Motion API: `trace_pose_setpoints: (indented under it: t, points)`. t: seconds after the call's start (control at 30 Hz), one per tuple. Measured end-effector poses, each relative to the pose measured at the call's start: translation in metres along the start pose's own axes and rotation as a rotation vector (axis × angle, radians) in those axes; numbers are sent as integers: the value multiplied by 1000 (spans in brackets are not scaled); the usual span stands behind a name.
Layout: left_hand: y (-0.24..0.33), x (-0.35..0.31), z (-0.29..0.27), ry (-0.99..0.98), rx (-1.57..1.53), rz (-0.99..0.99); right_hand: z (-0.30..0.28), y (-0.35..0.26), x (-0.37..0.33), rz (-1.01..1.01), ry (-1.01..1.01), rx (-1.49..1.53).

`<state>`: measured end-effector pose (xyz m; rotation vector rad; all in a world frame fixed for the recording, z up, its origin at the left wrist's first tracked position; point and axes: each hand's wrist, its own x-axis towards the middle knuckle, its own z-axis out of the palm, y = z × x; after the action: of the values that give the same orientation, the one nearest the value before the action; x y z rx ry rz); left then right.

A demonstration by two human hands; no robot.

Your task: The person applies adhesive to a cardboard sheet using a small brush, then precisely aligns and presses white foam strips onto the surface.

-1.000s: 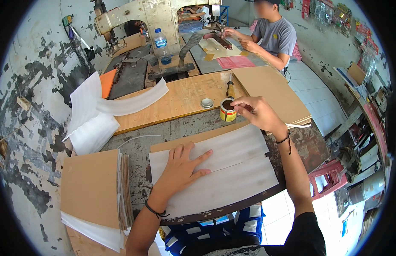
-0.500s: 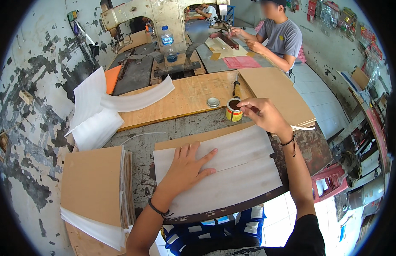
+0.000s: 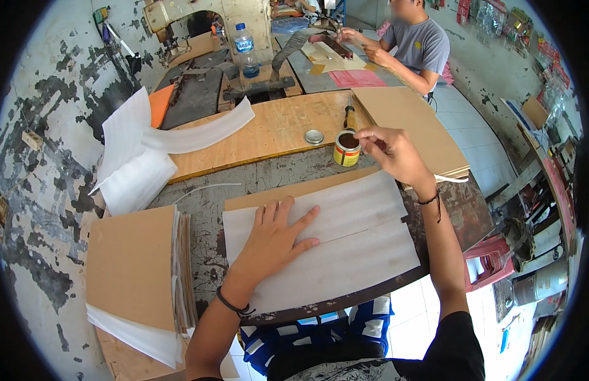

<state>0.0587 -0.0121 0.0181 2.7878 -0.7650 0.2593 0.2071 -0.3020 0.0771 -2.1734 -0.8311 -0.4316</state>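
Worn counter (image 3: 244, 170): white foam sheet (image 3: 358, 225) under left hand (image 3: 272, 240), right hand (image 3: 399, 155) at open can (image 3: 346, 155)

A peeling wall (image 3: 34, 190) is standing at 9 o'clock of the view's centre; a seated co-worker (image 3: 424, 47) is working between 1 and 2 o'clock. Brown board stacks are lying at 8 o'clock (image 3: 132, 267) and 2 o'clock (image 3: 409, 120). The foam sheet is lying from centre toward 5 o'clock, over a brown board (image 3: 326, 183). The can is standing upright at 2 o'clock, its round lid (image 3: 314, 136) lying at the can's 10 o'clock.

The left forearm is entering from 7 o'clock; its hand is resting flat on the sheet, fingers spread, grip holding nothing. The right forearm is entering from 4 o'clock, wrist bent; its grip is drawn nearly together beside the can's mouth. Whether anything is being pinched cannot be told.
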Motion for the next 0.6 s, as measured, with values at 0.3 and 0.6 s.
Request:
trace_pose_setpoints:
  t: [0.3, 0.6]
  points:
    - [7, 5, -5, -3, -59, -45, -20, 6, 0, 45, 163, -70]
    - [5, 2, -7, -98, -2, -75, -39, -8, -21, 214, -564, -114]
